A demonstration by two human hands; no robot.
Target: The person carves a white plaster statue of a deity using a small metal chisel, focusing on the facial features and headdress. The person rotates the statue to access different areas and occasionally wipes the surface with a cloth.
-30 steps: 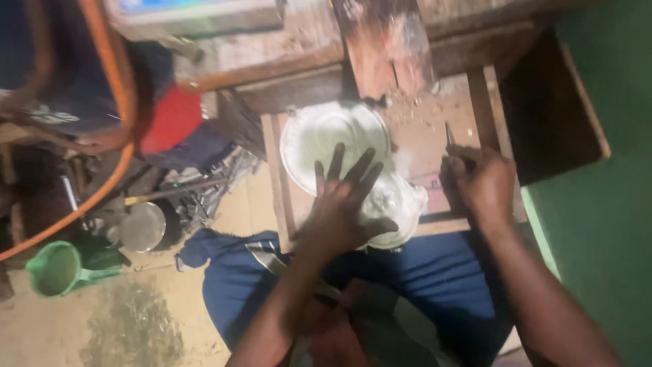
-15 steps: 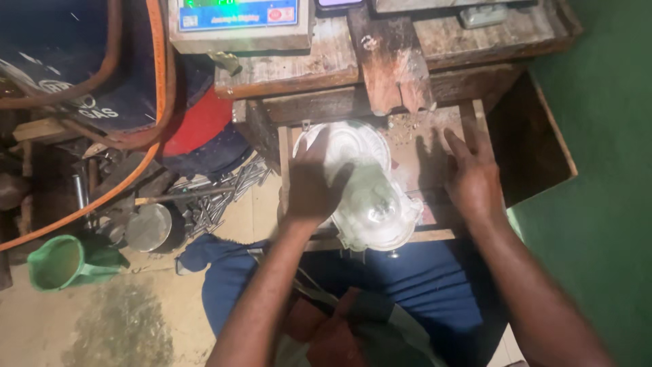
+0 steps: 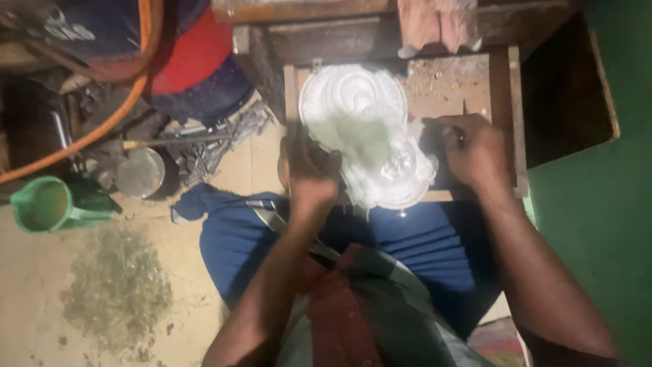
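The left hand (image 3: 311,170) gripped the rim of the stiff, light-looking white plate (image 3: 363,132), while the right hand (image 3: 472,149) pinched a thin tool.

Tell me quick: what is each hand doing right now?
Left hand: fingers curled on the left edge of the white embossed oval plate.
Right hand: closed around a thin dark tool, beside the plate.

My workshop, cramped. Rough wooden tabletop (image 3: 502,102) at my knees, scarred and dusty. Left on floor: orange hose (image 3: 102,129), metal scraps (image 3: 217,143), tin can (image 3: 139,172), green jug (image 3: 44,204), debris pile (image 3: 119,289).
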